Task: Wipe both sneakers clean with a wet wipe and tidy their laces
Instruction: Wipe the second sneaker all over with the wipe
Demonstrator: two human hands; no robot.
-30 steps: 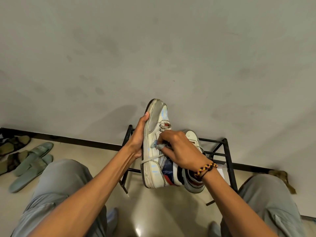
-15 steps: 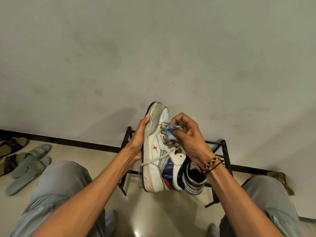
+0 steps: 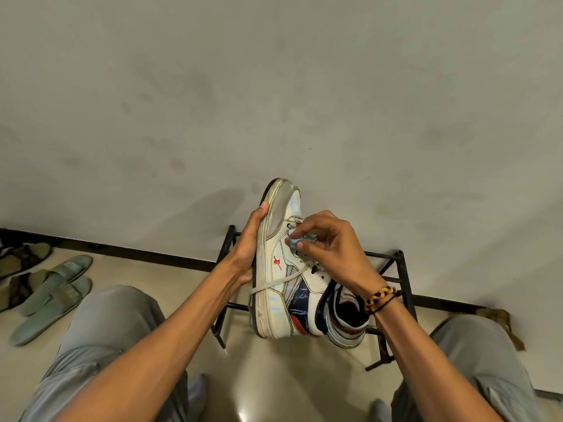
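Observation:
A white high-top sneaker (image 3: 274,287) with a grey toe cap, navy and red panels and a loose white lace is held up on its side, toe pointing away from me. My left hand (image 3: 248,248) grips its sole from the left, thumb near the toe. My right hand (image 3: 332,248) pinches a crumpled blue wet wipe (image 3: 300,240) against the upper by the front eyelets. A second sneaker (image 3: 347,327) sits behind the first on the rack, partly hidden by my right wrist.
A low black metal shoe rack (image 3: 396,287) stands against the grey wall (image 3: 274,102) behind the sneakers. Green slippers (image 3: 51,293) and brown sandals (image 3: 21,257) lie on the floor at left. My knees in grey trousers (image 3: 100,336) frame the bottom of the view.
My right hand lifted the wipe from the mid-laces up off the shoe, then brought it back down onto the upper near the front eyelets. The left hand kept its hold on the sole.

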